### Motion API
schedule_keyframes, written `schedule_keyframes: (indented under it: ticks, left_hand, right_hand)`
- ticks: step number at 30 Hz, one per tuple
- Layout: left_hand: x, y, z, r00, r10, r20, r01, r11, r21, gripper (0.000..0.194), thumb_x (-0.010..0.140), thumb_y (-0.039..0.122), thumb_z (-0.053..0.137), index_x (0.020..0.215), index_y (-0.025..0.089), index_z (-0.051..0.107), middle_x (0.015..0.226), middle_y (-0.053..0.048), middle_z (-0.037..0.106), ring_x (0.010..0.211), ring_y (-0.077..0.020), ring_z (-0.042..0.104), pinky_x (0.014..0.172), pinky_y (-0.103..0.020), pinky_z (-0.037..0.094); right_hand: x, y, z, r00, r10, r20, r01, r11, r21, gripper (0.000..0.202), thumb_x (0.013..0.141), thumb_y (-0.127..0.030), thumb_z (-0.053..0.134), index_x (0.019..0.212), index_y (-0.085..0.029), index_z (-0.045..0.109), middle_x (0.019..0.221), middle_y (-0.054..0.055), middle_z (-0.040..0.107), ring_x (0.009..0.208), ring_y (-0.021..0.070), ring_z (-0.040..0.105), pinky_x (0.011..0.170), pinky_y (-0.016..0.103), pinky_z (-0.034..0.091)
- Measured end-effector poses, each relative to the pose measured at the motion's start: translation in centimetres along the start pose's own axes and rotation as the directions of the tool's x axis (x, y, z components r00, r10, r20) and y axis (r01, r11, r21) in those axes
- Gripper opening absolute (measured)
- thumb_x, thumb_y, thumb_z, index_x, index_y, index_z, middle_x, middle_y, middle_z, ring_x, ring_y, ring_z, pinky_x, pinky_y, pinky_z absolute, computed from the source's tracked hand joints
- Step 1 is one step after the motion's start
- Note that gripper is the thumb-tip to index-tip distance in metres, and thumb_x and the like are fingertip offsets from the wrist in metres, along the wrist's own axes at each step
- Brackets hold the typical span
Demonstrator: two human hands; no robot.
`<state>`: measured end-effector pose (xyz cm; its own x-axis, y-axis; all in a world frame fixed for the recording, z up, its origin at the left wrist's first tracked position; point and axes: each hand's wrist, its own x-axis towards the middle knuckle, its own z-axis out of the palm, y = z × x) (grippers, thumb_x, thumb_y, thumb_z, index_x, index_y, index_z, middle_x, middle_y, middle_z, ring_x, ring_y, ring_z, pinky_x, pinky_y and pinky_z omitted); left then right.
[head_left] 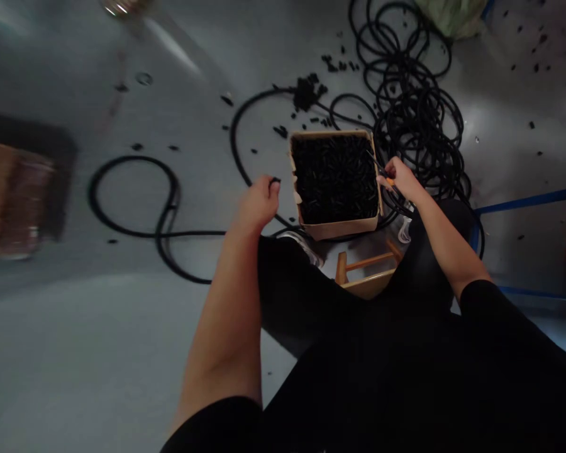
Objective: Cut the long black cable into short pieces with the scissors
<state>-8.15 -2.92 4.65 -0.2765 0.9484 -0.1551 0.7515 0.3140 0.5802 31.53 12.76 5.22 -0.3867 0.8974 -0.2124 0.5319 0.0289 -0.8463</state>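
My left hand (260, 202) is closed beside the left wall of the cardboard box. A short black end of tubing (275, 180) pokes out between its thumb and fingers. At the box's right edge, my right hand (402, 178) grips a slim tool (381, 168) with orange on its handle; its narrow dark tip points over the box, and its exact kind is unclear. Between my hands the open cardboard box (339, 226) is filled with many short black tube pieces (337, 176). Black tubing (193, 233) passes behind my left forearm.
A large tangle of black tubing (405, 107) lies right of the box. Loose black bits (306, 93) are scattered on the grey floor (99, 340). A wooden stool (368, 283) shows between my legs. Another box (9, 201) stands far left, and blue strips (532, 200) run at right.
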Motion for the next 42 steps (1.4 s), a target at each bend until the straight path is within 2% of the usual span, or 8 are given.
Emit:
schedule_keyframes:
  ticks: [2, 5, 10, 14, 17, 22, 31, 42]
  left_hand:
    - [-3.2, 0.6, -1.1, 0.993, -0.100, 0.067, 0.081, 0.968, 0.239, 0.025, 0.114, 0.029, 0.051, 0.128, 0.014, 0.065, 0.118, -0.022, 0.078, 0.112, -0.0379, 0.073, 0.098, -0.047, 0.055]
    - [-8.0, 2.4, -0.2, 0.986, -0.005, 0.167, -0.080, 0.862, 0.501, 0.038, 0.116, 0.035, 0.045, 0.130, 0.008, 0.068, 0.134, -0.030, 0.075, 0.128, -0.0430, 0.071, 0.106, -0.049, 0.051]
    - [-11.6, 5.4, 3.8, 0.983, 0.057, 0.174, -0.147, 0.813, 0.564, 0.042, 0.116, 0.030, 0.040, 0.133, 0.005, 0.069, 0.137, -0.032, 0.074, 0.136, -0.0444, 0.067, 0.113, -0.052, 0.046]
    - [-11.8, 7.1, 5.9, 0.966, 0.122, 0.226, -0.231, 0.800, 0.555, 0.037, 0.116, 0.028, 0.046, 0.129, 0.007, 0.073, 0.134, -0.026, 0.078, 0.131, -0.0387, 0.072, 0.110, -0.047, 0.049]
    - [-11.7, 7.7, 7.0, 0.953, 0.170, 0.250, -0.285, 0.780, 0.558, 0.033, 0.113, 0.026, 0.052, 0.130, 0.008, 0.075, 0.135, -0.023, 0.079, 0.133, -0.0358, 0.072, 0.112, -0.045, 0.050]
    - [-10.6, 7.4, 8.3, 0.949, 0.173, 0.262, -0.297, 0.762, 0.576, 0.033, 0.113, 0.026, 0.054, 0.134, 0.011, 0.075, 0.136, -0.020, 0.079, 0.137, -0.0339, 0.072, 0.116, -0.044, 0.051]
    - [-6.8, 5.6, 7.9, 0.946, 0.159, 0.281, -0.301, 0.754, 0.584, 0.032, 0.111, 0.028, 0.058, 0.133, 0.013, 0.075, 0.139, -0.020, 0.080, 0.140, -0.0329, 0.073, 0.121, -0.044, 0.052]
    - [-4.4, 4.7, 8.8, 0.941, 0.153, 0.300, -0.292, 0.815, 0.501, 0.032, 0.111, 0.027, 0.055, 0.133, 0.015, 0.075, 0.141, -0.021, 0.079, 0.144, -0.0356, 0.070, 0.124, -0.049, 0.049]
  right_hand:
    - [-2.4, 0.1, 0.6, 0.993, 0.116, -0.023, -0.106, 0.961, 0.254, 0.048, 0.087, -0.044, 0.087, 0.101, -0.027, 0.044, 0.086, -0.007, 0.059, 0.069, 0.0113, 0.061, 0.068, 0.027, 0.054]
    - [-7.0, 1.1, 2.8, 0.979, 0.203, 0.004, -0.187, 0.894, 0.406, 0.053, 0.090, -0.059, 0.081, 0.105, -0.028, 0.041, 0.076, -0.010, 0.061, 0.059, 0.0107, 0.062, 0.060, 0.024, 0.052]
    - [-13.9, 3.0, 7.9, 0.978, 0.195, 0.069, -0.205, 0.879, 0.429, 0.062, 0.081, -0.062, 0.086, 0.102, -0.028, 0.039, 0.066, -0.013, 0.060, 0.054, 0.0102, 0.060, 0.054, 0.021, 0.049]
    - [-15.8, 3.2, 11.1, 0.980, 0.128, 0.154, -0.180, 0.900, 0.396, 0.064, 0.070, -0.058, 0.092, 0.095, -0.027, 0.042, 0.060, -0.014, 0.057, 0.047, 0.0101, 0.056, 0.048, 0.021, 0.045]
    - [-14.8, 3.0, 12.5, 0.977, 0.088, 0.193, -0.156, 0.916, 0.369, 0.064, 0.067, -0.056, 0.094, 0.092, -0.027, 0.043, 0.058, -0.013, 0.058, 0.046, 0.0108, 0.057, 0.046, 0.022, 0.046]
    - [-11.2, 2.7, 13.2, 0.984, 0.099, 0.151, -0.144, 0.933, 0.329, 0.052, 0.075, -0.046, 0.087, 0.090, -0.026, 0.042, 0.059, -0.014, 0.056, 0.046, 0.0095, 0.057, 0.045, 0.019, 0.044]
    - [-6.4, 2.1, 13.5, 0.974, 0.155, 0.168, -0.193, 0.950, 0.246, 0.038, 0.079, -0.025, 0.081, 0.087, -0.025, 0.045, 0.056, -0.011, 0.056, 0.045, 0.0110, 0.057, 0.045, 0.019, 0.045]
    - [-3.4, 3.4, 15.0, 0.954, 0.217, 0.207, -0.269, 0.926, 0.265, 0.041, 0.080, -0.024, 0.088, 0.086, -0.027, 0.047, 0.061, -0.007, 0.058, 0.047, 0.0140, 0.058, 0.045, 0.023, 0.042]
